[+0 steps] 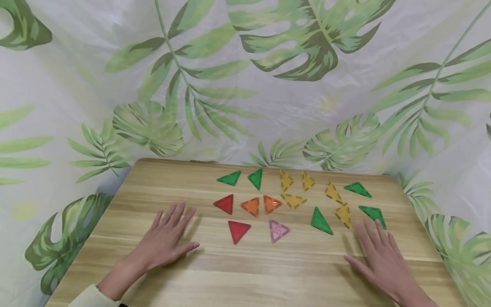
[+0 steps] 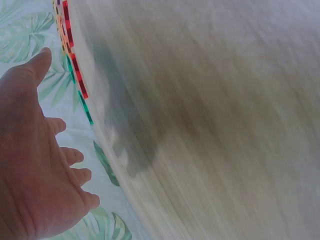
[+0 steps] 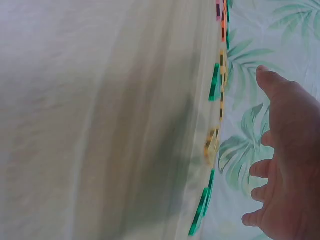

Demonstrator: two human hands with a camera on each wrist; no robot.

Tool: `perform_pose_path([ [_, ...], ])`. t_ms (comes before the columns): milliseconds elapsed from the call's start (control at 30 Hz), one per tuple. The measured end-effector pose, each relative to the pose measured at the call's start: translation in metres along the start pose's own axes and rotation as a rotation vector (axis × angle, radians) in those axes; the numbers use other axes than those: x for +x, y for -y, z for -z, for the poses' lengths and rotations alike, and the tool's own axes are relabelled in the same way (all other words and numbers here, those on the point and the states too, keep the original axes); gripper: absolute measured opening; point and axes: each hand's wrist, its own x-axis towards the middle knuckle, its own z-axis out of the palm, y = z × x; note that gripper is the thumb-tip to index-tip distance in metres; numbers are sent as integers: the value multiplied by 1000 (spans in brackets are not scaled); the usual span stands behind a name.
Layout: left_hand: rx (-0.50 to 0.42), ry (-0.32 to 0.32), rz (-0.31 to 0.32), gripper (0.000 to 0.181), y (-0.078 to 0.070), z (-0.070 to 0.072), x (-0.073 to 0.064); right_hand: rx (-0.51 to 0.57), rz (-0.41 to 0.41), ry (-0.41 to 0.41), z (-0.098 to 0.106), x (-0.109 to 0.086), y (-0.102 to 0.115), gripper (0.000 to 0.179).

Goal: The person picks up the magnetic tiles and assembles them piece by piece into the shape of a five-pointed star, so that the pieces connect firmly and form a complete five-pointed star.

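Note:
Both hands hover palm down above the table, fingers spread and holding nothing. My left hand [image 1: 163, 241] is left of two red triangle tiles [image 1: 238, 231]. Near the right edge, my right hand [image 1: 381, 260] has its fingertips overlapping a green triangle tile [image 1: 374, 214] in the head view. Between the hands lie two orange triangle tiles [image 1: 251, 207], a pink triangle tile [image 1: 278, 230], several yellow triangle tiles [image 1: 294, 200] and more green triangle tiles [image 1: 321, 221]. In the wrist views the left hand [image 2: 35, 150] and right hand [image 3: 290, 165] show clear of the tabletop, shadows beneath.
The wooden table [image 1: 245, 273] has rounded back corners. A pale curtain with green leaf prints [image 1: 245, 85] hangs close behind its back edge and along both sides. Two green tiles [image 1: 229, 178] lie flat near that back edge.

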Motion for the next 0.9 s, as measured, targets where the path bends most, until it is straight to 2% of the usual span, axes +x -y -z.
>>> perform_pose_path([
  [200, -6, 10, -43, 94, -9, -5, 9, 20, 58, 5, -2, 19, 17, 96],
  [367, -11, -9, -101, 95, -19, -8, 18, 38, 80, 38, -7, 35, 31, 93],
  [533, -21, -13, -169, 97, -31, -14, 28, 70, 96, 78, -12, 50, 44, 97],
  [767, -103, 10, -275, 96, -46, -21, 44, 143, 138, 90, -24, 70, 62, 96],
  [900, -144, 32, -300, 91, -49, -21, 51, 214, 144, 96, -34, 80, 71, 93],
])
